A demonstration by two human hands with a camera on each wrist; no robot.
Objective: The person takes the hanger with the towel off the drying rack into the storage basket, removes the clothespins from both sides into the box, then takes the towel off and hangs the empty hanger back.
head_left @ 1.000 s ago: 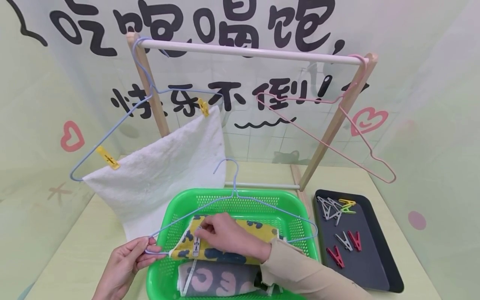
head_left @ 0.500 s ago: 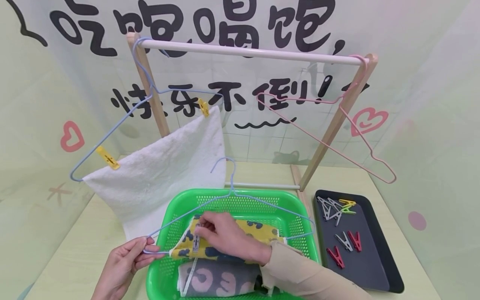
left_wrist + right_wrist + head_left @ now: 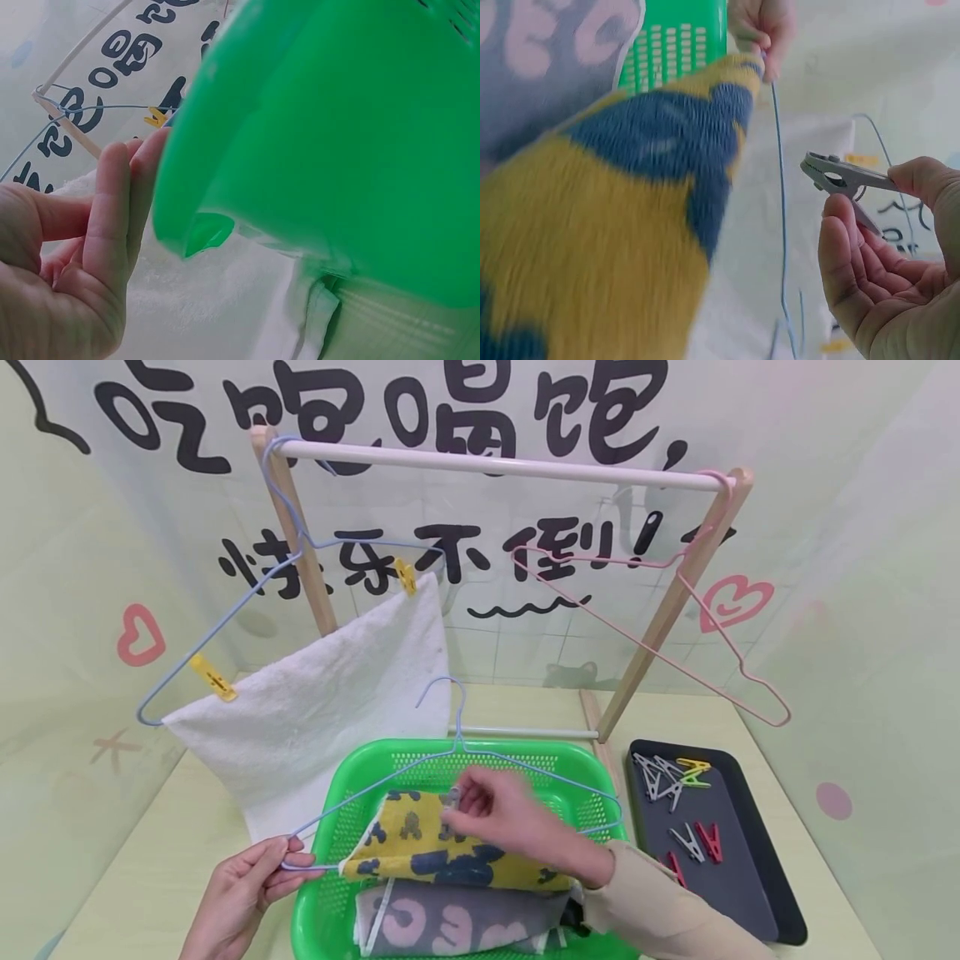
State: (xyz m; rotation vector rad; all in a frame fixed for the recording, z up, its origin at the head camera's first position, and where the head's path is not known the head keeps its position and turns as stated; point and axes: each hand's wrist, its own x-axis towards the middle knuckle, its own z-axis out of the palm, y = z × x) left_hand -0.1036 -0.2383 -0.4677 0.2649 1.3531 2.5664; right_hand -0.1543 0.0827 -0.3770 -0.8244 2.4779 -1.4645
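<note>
My left hand [image 3: 251, 885] pinches the left corner of a blue wire hanger [image 3: 390, 774] at the basket's left rim. Over the hanger's lower bar lies a yellow towel with dark blue patches [image 3: 450, 864], one corner close to the left fingertips. In the right wrist view, my right hand [image 3: 892, 270] pinches a grey clothespin [image 3: 840, 176] between thumb and fingers, apart from the towel. That hand hovers over the towel in the head view, slightly blurred. Below it, a grey towel with pink letters [image 3: 450, 927] lies in the green basket [image 3: 352, 760].
Behind the basket stands a rack with a white rail [image 3: 495, 464]. A white towel [image 3: 322, 685] hangs there from a blue hanger by yellow clothespins [image 3: 215, 678]. A pink hanger [image 3: 637, 647] hangs at right. Several clothespins lie in a black tray [image 3: 750, 893].
My right hand has moved right with the grey clothespin, away from the towel's left part. The blue hanger has shifted slightly left; my left hand keeps its hold.
</note>
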